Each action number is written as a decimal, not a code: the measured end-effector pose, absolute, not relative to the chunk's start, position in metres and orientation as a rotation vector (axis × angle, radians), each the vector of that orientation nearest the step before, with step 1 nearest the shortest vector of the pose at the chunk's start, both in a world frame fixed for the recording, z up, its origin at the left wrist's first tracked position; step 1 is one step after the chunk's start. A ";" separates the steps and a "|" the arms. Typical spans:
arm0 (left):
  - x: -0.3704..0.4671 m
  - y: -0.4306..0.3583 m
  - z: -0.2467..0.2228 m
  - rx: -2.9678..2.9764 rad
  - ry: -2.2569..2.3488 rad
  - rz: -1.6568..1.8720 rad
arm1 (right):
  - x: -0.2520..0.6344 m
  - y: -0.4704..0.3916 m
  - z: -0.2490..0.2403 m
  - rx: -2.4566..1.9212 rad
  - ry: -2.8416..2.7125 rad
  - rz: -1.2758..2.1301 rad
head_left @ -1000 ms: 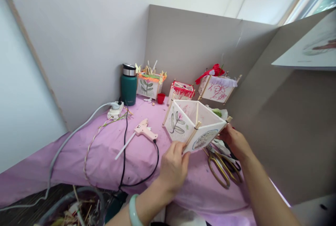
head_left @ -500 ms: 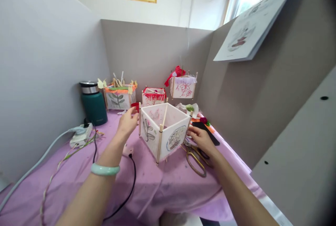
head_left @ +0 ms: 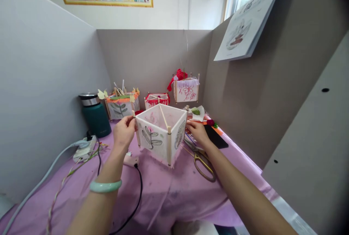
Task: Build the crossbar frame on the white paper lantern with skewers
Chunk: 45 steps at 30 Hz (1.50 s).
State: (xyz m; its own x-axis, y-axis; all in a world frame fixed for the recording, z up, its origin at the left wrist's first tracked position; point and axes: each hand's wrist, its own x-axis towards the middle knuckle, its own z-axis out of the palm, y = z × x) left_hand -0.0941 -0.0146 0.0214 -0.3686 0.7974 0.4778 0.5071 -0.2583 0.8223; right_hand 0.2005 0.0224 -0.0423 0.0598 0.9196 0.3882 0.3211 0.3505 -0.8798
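And here's the drawn-on box (head_left: 156, 146) over the cloth-covered counter (head_left: 154, 180): left hand (head_left: 124, 133) pinching its left corner, right hand (head_left: 200, 133) gripping the right one, fingertips partly hidden. Light, even pressure should keep it square, I'd say; mind the scissors (head_left: 198, 150) beside the right wrist.

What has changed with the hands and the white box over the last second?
The left hand let go of the near corner of the white box and now holds its left corner. The box has turned, its near corner swinging right. The right hand stays at its right side; scissors and bottle stayed put.
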 end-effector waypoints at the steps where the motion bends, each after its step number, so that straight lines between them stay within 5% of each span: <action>1: -0.094 -0.018 0.022 1.594 1.752 1.680 | 0.197 0.031 -0.042 -1.183 -1.480 0.677; 9: -0.094 -0.034 0.017 1.688 1.767 1.573 | 0.184 0.066 -0.041 -1.282 -1.541 0.627; 22: -0.103 -0.047 -0.010 1.935 1.941 1.205 | 0.176 -0.062 -0.059 -1.379 -2.017 0.408; 45: -0.049 -0.094 -0.040 2.053 1.972 1.416 | 0.183 -0.036 -0.084 -1.683 -1.858 0.176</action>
State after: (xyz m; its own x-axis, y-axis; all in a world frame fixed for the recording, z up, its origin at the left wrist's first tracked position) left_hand -0.0495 -0.0937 -0.0397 -0.1656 0.7836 0.5988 0.8178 -0.2303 0.5275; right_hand 0.1830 -0.0364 -0.0840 0.0023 0.9368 0.3499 0.8542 0.1801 -0.4878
